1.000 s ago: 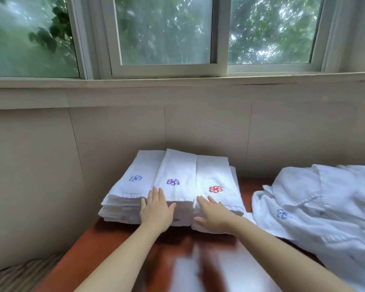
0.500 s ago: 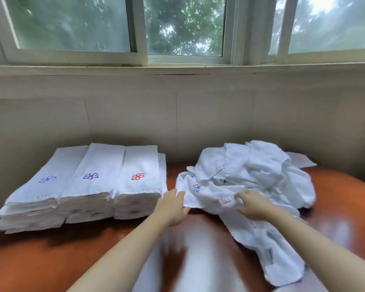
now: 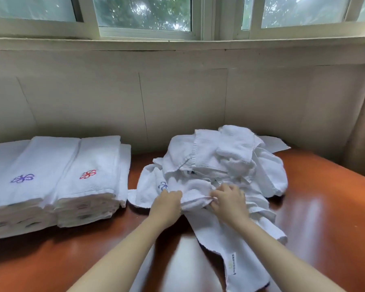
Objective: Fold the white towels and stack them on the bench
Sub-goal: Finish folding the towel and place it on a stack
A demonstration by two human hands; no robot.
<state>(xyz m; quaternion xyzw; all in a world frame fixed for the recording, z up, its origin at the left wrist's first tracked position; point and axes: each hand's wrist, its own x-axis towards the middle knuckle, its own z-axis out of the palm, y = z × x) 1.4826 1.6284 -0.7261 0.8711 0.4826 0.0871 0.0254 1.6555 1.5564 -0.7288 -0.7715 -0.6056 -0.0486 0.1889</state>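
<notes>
- White towels lie in a loose heap on the right half of the desk, near the back wall; one of them trails off the heap toward the near edge, its small label facing up.
- The left hand and the right hand meet at the front of the heap, close together, each with its fingers curled round a gathered edge of the same towel. The grip looks meant to single out one towel and pull it free of the rest.
- Both hands take hold near one hem, probably so the cloth can be lifted and shaken flat before folding.
- The folded towels sit in neat side-by-side stacks on the left of the desk, well apart from the heap, with embroidered flowers, one purple and one red, showing on top. Keeping them to one side leaves bare desk in front for folding.
- The folded stacks are several layers high, and the heap holds more towels, so the job appears partly done.
- Windows above the wall light the scene.
</notes>
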